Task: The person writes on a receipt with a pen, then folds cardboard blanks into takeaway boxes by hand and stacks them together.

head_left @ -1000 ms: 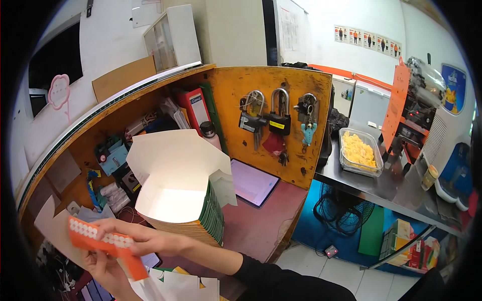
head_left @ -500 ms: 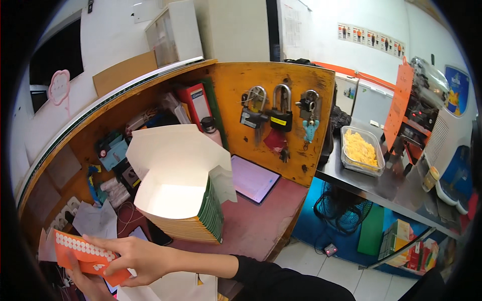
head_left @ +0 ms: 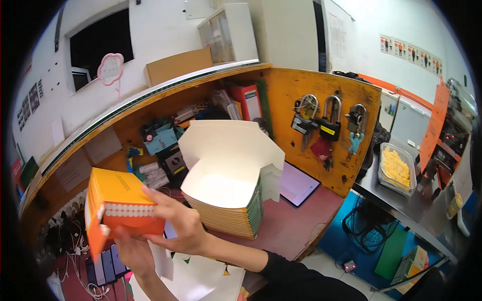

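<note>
An orange cardboard box [head_left: 116, 203] with white flaps at its ends is held up in front of me at the lower left. My right hand [head_left: 182, 226] grips its right side, fingers laid over the front face. My left hand [head_left: 131, 253] supports it from below, mostly hidden behind the box and the right hand. To the right stands a stack of nested open boxes [head_left: 232, 200], white inside with green and orange walls, the top lid raised.
A wooden desk shelf [head_left: 165, 115] holds a red binder, blue devices and papers. Padlocks [head_left: 329, 123] hang on the orange side panel. A tablet [head_left: 297, 184] lies on the red desktop. Flat white box blanks [head_left: 201, 278] lie below my arms. A tub of yellow food [head_left: 397, 168] sits on the right counter.
The orange piece has been lifted and turned, and now shows as a squared-up box with its broad top face visible. Both hands rose with it. The view shifted slightly.
</note>
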The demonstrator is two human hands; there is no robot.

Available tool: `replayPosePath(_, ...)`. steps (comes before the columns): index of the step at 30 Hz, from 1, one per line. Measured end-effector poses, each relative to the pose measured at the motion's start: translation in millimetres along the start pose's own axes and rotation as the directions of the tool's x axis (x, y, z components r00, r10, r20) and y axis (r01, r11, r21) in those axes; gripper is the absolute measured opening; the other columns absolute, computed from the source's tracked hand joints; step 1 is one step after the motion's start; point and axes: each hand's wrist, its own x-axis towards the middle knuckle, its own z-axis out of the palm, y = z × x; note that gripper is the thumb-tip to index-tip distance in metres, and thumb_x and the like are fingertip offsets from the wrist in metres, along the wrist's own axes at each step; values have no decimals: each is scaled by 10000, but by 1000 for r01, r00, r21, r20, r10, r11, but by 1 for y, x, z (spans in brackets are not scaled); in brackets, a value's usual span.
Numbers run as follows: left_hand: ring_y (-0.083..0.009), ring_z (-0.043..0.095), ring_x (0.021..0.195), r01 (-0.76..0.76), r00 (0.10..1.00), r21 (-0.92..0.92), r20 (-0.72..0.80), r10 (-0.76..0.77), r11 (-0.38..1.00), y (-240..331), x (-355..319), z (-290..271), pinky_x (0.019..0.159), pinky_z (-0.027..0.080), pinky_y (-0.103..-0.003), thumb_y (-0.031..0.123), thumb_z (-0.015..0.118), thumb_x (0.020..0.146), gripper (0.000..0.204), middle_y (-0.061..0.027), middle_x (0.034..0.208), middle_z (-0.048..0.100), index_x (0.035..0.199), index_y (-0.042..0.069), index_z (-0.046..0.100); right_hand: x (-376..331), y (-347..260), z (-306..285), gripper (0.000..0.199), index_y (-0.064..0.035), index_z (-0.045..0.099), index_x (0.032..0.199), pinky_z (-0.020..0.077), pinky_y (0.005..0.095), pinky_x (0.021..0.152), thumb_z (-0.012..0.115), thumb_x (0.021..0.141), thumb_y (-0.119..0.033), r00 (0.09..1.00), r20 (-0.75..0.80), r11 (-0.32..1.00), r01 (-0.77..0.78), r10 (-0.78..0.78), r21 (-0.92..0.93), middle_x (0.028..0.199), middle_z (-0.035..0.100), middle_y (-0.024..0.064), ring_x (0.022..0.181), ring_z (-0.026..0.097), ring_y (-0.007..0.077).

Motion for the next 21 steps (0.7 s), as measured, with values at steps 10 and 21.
replayPosePath(10,-223,569,949,-266,962,455,178,206,850,31,7,-27,871,436,-365,125,581,837,390,-134,1056,575,1157,-51,444,1,-9,-4,547,-12,510,1137,496,328,800,715,631,-43,986,158,917,106,-48,-384,1171,540,152,1089,521,312)
replayPosePath(21,-232,426,1152,-364,865,312,463,193,878,11,-16,-5,969,328,-392,167,567,837,382,-112,1249,450,1175,20,465,11,-42,-29,683,43,484,1161,503,324,786,788,570,-109,989,122,934,120,-83,-337,1137,549,214,1004,581,309)
